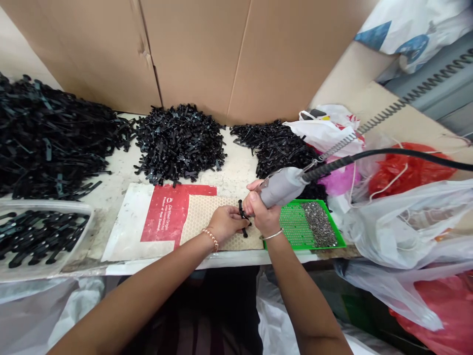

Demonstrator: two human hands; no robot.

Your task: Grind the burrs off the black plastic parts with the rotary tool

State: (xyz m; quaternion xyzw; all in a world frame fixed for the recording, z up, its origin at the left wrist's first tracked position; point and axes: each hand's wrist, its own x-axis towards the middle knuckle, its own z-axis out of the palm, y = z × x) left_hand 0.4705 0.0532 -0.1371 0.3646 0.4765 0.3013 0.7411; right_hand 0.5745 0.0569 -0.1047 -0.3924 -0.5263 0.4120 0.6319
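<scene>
You have your right hand (260, 212) wrapped around 1 grey power tool (283, 188); its tip is hidden, so where it meets the black piece (242, 213) can't be made out. Your left hand (226, 222) pinches that piece, its middle partly covered by your fingers, over the honeycomb card (201, 217). Well left of your left hand, the plastic tub (88, 217) is cut off by the picture's edge. Beyond your hands lie 3 black piles (181, 143), their pieces too heaped to count. Just right of your right hand sits 1 green tray (342, 241); farther right, the tool's cable (391, 153) crosses before plastic bags (410, 222).
</scene>
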